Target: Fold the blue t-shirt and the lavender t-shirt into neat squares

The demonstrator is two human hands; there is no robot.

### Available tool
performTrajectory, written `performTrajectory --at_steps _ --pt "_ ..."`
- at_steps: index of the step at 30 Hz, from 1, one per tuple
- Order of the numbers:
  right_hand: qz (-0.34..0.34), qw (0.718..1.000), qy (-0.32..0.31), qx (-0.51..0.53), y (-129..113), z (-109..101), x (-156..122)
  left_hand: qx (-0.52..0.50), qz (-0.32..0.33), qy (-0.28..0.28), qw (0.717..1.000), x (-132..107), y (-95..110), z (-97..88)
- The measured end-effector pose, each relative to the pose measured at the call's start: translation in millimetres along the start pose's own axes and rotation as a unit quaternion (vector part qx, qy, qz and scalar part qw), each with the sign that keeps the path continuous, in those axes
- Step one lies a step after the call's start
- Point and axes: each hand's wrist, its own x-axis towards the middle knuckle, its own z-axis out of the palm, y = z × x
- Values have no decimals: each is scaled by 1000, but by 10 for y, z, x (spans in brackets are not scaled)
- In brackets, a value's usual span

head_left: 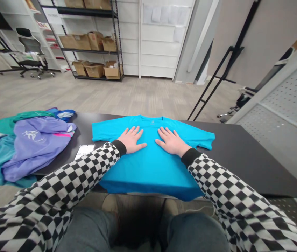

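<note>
Checkered sleeves (46, 199) reach the left hand (132, 139) and right hand (171, 141), grips open on a turquoise T-shirt (152, 168).

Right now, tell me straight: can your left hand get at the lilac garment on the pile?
Probably yes: the left hand rests on the blue T-shirt, and the lilac garment lies nearby on the same table. Only a flat white item lies between.
</note>
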Motion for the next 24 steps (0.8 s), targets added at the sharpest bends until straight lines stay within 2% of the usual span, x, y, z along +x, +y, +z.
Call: performTrajectory --at_steps 3,6,8,10,11,14,17,21,24 --pt "29 1000 -8 -5 308 -55 -102 -1 -15 -10 1000 -119 -221 -58" --pt "58 998 -9 -19 399 -138 -174 -5 -34 -1 999 -173 -324 -144" --pt "43 999 7 -24 280 -193 -179 -9 -39 31 999 -103 -332 -217" --pt "-15 999 29 -14 67 -229 -150 -10 -18 57 998 57 -324 -282" --pt "-54 998 34 -5 -50 -235 -131 -9 -1 54 998 157 -322 -303" --pt "-165 986 8 16 -328 -205 -97 -2 12 -7 1000 432 -337 -298" --pt "-218 975 -24 30 -437 -156 -166 7 -10 -30 999 553 -372 -217" --pt "-236 970 -29 48 -568 -116 -491 15 -2 -4 1000 540 -409 -123" --pt "-299 950 -51 73 -805 -72 -915 21 1 6 1000 529 -432 -97"
